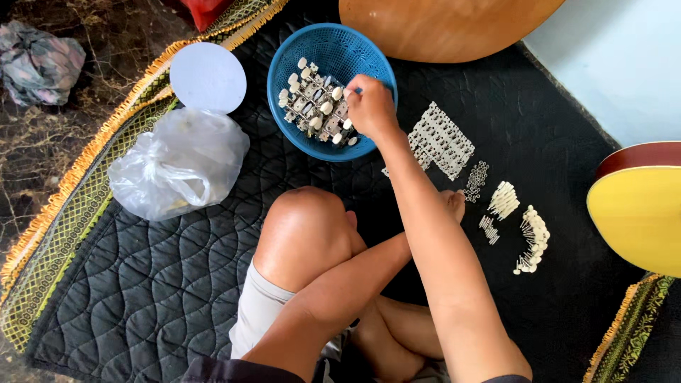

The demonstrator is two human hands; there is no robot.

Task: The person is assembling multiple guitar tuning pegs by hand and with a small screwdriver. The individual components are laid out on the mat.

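Head view — one right hand (pixel 370 108) in one blue basket (pixel 303 51) of tuners (pixel 316 108).

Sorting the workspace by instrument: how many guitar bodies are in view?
2, both partly cut off: a brown guitar body at the top edge, a yellow guitar body at the right edge.

A dark quilted mat (pixel 163 284) is spread over the floor. On it are set a blue basket (pixel 369 64), a white round lid (pixel 208 76), a clear plastic bag (pixel 177 163) and rows of small white pegs (pixel 533 237).
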